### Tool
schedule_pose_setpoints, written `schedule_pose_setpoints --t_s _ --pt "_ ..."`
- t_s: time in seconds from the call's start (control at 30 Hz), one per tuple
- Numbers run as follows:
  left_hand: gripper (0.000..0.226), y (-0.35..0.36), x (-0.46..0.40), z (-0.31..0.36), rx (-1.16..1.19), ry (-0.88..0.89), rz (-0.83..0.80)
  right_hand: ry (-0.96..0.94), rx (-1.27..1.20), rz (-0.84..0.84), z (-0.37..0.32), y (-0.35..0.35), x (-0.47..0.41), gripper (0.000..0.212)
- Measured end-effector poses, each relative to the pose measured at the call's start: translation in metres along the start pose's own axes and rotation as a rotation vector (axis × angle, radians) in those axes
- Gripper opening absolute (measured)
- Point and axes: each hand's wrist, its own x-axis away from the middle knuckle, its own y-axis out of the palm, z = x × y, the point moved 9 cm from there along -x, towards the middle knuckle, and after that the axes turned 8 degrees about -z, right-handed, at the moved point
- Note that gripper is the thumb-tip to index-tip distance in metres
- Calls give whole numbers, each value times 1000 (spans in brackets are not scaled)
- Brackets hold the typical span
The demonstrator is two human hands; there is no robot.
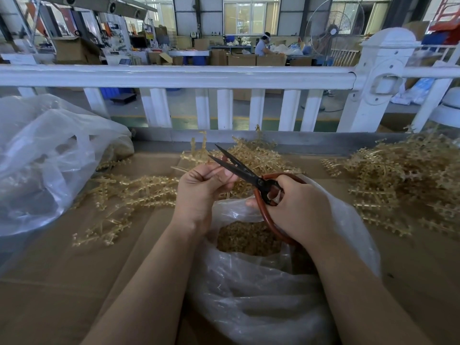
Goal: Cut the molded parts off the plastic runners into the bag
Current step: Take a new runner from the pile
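Taking the open clear bag (pixel 261 290) at the near middle of the cardboard-covered surface (pixel 62 282) as landmark: far to its left lies a larger crumpled clear bag (pixel 44 155), with some amber pieces showing at its right edge. Between that and the landmark, amber plastic runners (pixel 119 192) lie scattered flat on the cardboard. Just above the landmark's mouth, the left hand (pixel 199 192) has its fingers curled, pinching a thin amber runner (pixel 199 155) whose branched end sticks up beyond the hand. The landmark bag holds a heap of small amber molded parts (pixel 246 237), seen through its mouth. Directly over that mouth, the right hand (pixel 296 207) grips the red-brown looped handles of a pair of scissors (pixel 251 178), fingers curled through and around the loops; the dark blades stand parted, pointing up and left past the left fingertips. Behind the landmark sits another heap of runners (pixel 258 155), and to its right a bigger tangled pile (pixel 408 175). Beyond the surface's far edge runs a white railing (pixel 174 75) with a thick post on the right. Past it opens a factory hall with cardboard boxes, a large pedestal fan (pixel 336 28), tall windows, and 1 person seated at a distant table.
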Motion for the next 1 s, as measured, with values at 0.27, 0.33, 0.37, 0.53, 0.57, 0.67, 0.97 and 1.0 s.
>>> schedule_pose_setpoints --t_s 0.27,0.33,0.37,0.53,0.57,0.67,0.97,1.0 --pt "17 0 1 0 -3 10 15 -6 -3 17 3 2 0 55" --pt "17 1 1 1 -16 10 18 -2 2 17 4 1 0 58" --pt "15 1 1 1 -27 7 20 0 3 17 4 1 0 57" --pt "11 -3 1 -1 -127 -9 39 1 -25 -8 7 3 -1 61" --pt "13 -4 1 -1 -154 -5 44 3 -48 -4 7 1 0 66" --pt "14 -3 1 -1 -239 7 44 16 -92 -11 9 0 0 75" --pt "17 7 4 7 -410 53 16 7 24 -1 4 -3 0 59" --pt "16 7 4 7 -408 54 14 7 19 3 4 -3 0 59"
